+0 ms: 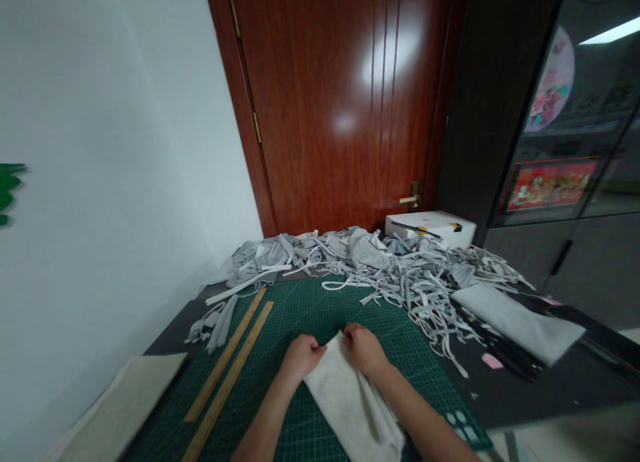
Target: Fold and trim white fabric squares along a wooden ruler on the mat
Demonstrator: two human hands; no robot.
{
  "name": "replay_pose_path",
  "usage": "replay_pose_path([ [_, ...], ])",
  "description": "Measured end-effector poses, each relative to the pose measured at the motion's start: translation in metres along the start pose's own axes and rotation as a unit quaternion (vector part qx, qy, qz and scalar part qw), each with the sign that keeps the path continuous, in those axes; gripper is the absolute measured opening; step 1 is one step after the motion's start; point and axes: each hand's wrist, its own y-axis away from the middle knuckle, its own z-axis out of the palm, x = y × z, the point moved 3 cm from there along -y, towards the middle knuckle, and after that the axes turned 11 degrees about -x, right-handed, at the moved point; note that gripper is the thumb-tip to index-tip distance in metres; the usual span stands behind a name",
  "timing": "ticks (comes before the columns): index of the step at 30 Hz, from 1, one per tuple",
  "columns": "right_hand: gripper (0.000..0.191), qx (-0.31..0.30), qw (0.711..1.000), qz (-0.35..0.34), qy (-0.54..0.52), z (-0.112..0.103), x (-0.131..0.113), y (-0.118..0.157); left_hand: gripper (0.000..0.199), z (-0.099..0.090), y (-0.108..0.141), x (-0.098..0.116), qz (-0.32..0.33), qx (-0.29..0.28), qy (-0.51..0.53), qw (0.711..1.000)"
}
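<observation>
A cream cloth (345, 399) lies partly folded on the green cutting mat (310, 302), its far end between my two hands. My left hand (304, 352) pinches the cloth's left corner. At the far right corner, my right hand (361, 345) has its fingers closed on the same cloth, with folds running down beside the right forearm. To the left of my hands, two wooden rulers (250, 364) lie side by side on the mat.
Grey fabric strips (370, 249) are heaped along the back, near a white box (435, 225). A folded grey cloth (520, 319) and dark tools (510, 355) lie at the right. More cream fabric (135, 402) sits at the left edge.
</observation>
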Motion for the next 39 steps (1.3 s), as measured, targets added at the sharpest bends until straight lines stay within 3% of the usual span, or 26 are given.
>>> replay_pose_path([
  [9, 0.018, 0.002, 1.000, 0.004, 0.014, -0.008, 0.002, 0.010, 0.022, -0.008, 0.006, 0.013, 0.004, -0.031, -0.056, 0.998],
  [18, 0.021, 0.017, 0.998, 0.061, 0.029, -0.002, 0.010, 0.008, 0.024, 0.008, 0.015, 0.027, -0.026, 0.038, -0.102, 0.994],
  [25, 0.023, 0.011, 0.997, 0.060, 0.044, 0.001, 0.011, 0.009, 0.024, 0.003, 0.014, 0.027, -0.015, 0.035, -0.089, 0.995],
  [32, 0.025, 0.002, 0.995, 0.084, 0.056, -0.002, 0.010, 0.009, 0.021, -0.006, 0.012, 0.010, 0.001, -0.023, -0.057, 0.998],
  [39, 0.025, -0.006, 0.993, 0.097, 0.060, -0.005, 0.007, 0.010, 0.028, 0.000, 0.019, 0.016, -0.028, 0.002, -0.097, 0.995],
])
